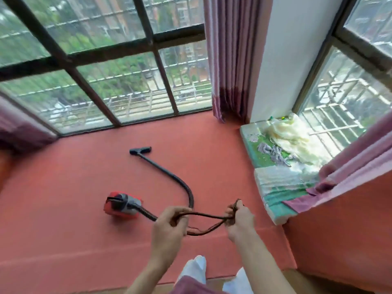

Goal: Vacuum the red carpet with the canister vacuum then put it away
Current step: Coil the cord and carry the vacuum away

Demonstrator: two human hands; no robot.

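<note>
A small red and grey canister vacuum [123, 205] lies on the red carpet [74, 177]. Its black hose [186, 187] curves away to a black wand ending in a floor nozzle [141, 150] near the window. Both of my hands hold a dark power cord [209, 217] in front of me. My left hand [169, 224] grips several loops of the cord. My right hand [239, 218] pinches a bunched coil of it, with the cord sagging between the two hands.
A large barred window [95, 66] bounds the carpet at the back. Purple curtains [231, 56] hang at the corner and the right. Green and white cushions [280, 166] with cloth piled on them lie along the right window. My white-socked feet [196, 270] stand on the carpet's near edge.
</note>
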